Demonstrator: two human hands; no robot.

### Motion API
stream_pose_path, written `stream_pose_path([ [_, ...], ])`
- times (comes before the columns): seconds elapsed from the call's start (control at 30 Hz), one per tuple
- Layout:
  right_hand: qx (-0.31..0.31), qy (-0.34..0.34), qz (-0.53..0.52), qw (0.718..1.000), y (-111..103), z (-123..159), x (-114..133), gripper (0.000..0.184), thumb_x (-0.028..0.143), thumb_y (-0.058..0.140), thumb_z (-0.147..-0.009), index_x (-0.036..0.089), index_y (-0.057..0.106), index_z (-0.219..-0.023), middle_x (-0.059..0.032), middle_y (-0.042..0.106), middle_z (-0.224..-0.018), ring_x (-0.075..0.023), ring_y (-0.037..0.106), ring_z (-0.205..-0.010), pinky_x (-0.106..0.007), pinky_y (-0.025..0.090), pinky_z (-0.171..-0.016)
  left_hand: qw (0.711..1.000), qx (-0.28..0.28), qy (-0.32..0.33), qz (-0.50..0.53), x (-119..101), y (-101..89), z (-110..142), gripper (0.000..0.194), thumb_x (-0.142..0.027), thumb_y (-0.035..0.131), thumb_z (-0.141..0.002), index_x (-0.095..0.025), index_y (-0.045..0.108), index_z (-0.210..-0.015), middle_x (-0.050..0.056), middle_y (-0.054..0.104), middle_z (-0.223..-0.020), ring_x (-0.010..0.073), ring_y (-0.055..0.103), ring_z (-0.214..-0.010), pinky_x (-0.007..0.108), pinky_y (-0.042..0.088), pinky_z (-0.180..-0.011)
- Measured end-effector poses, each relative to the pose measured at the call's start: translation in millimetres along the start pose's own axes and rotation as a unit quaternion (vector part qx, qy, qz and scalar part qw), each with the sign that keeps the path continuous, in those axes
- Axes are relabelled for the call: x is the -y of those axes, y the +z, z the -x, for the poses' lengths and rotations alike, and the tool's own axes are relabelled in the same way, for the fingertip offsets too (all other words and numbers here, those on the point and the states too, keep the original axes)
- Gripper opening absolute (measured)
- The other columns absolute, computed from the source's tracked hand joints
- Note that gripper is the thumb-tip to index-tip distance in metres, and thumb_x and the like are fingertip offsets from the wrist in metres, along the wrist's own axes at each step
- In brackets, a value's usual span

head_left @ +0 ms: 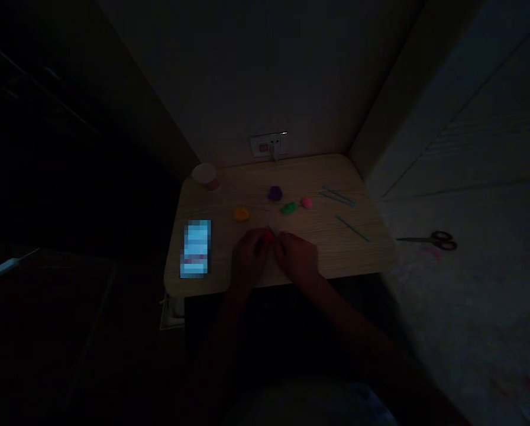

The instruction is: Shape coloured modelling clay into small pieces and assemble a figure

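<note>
In the dim head view my left hand (249,255) is closed around a small red lump of modelling clay (268,235) near the table's front. My right hand (298,255) pinches a thin stick (271,230) whose tip points up and left, close against the red lump. Whether the stick touches or enters the clay is too dark to tell. Just beyond my hands lie an orange lump (241,214), a purple lump (275,193), a green lump (288,207) and a pink ball (306,202).
A lit phone (196,249) lies on the left of the wooden table (229,192). Behind it, a paper cup (206,175) stands near the wall. Two thin bluish sticks (338,196) and another stick (352,229) lie rightward. Scissors (429,239) rest on the pale surface beside the table.
</note>
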State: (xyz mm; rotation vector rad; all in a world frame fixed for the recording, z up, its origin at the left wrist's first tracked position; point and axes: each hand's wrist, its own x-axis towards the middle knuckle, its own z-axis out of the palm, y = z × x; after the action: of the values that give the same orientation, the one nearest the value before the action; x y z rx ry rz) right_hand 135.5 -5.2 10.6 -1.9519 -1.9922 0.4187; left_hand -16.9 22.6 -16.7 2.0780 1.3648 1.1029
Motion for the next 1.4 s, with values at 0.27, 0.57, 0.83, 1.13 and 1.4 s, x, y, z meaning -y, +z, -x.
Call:
stream_pose_path([
  [0.27,0.024,0.012,0.028,0.999,-0.4,2.6,4.5,0.028,0.029,0.046,-0.106,0.020,0.073,-0.107,-0.0096,0.079,-0.105,-0.0213,0.071,-0.087,-0.030,0.036,-0.065,1.000,0.006,-0.006,0.013,-0.5,0.5,0.9,0.017,-0.018,0.067,-0.095,-0.023,0.072,-0.110,0.005,0.078,-0.113,0.0221,0.074,-0.106,0.038,0.060,-0.098],
  [0.57,0.026,-0.009,0.019,0.999,1.5,2.3,1.5,0.027,0.029,0.046,-0.106,0.020,0.072,-0.109,-0.0091,0.079,-0.106,-0.0208,0.071,-0.088,-0.029,0.036,-0.065,1.000,-0.001,0.006,0.017,2.8,1.1,1.6,0.019,-0.016,0.068,-0.094,-0.023,0.073,-0.110,0.005,0.079,-0.112,0.0217,0.075,-0.105,0.038,0.060,-0.097],
  [0.83,0.013,0.028,0.032,0.999,1.9,4.5,3.9,0.029,0.030,0.044,-0.107,0.021,0.072,-0.103,-0.0089,0.079,-0.104,-0.0202,0.070,-0.081,-0.029,0.034,-0.063,1.000,0.003,0.006,0.011,-2.0,-0.6,-0.7,0.017,-0.016,0.068,-0.094,-0.023,0.071,-0.109,0.005,0.078,-0.111,0.0217,0.074,-0.105,0.039,0.060,-0.097],
  [1.13,0.041,-0.032,0.032,0.998,0.2,2.9,1.3,0.029,0.029,0.045,-0.108,0.021,0.072,-0.113,-0.0091,0.078,-0.108,-0.0221,0.072,-0.091,-0.030,0.036,-0.065,1.000,0.009,0.005,0.007,1.6,-0.9,1.2,0.019,-0.016,0.065,-0.094,-0.023,0.070,-0.111,0.006,0.078,-0.113,0.0220,0.074,-0.105,0.039,0.060,-0.098],
  [1.4,0.037,-0.022,0.019,0.999,-0.4,2.8,2.2,0.031,0.030,0.043,-0.108,0.021,0.071,-0.112,-0.0089,0.079,-0.108,-0.0211,0.071,-0.088,-0.030,0.033,-0.064,1.000,0.012,0.013,0.003,2.2,-1.0,0.2,0.017,-0.017,0.065,-0.095,-0.023,0.069,-0.110,0.005,0.077,-0.112,0.0214,0.072,-0.105,0.038,0.059,-0.098],
])
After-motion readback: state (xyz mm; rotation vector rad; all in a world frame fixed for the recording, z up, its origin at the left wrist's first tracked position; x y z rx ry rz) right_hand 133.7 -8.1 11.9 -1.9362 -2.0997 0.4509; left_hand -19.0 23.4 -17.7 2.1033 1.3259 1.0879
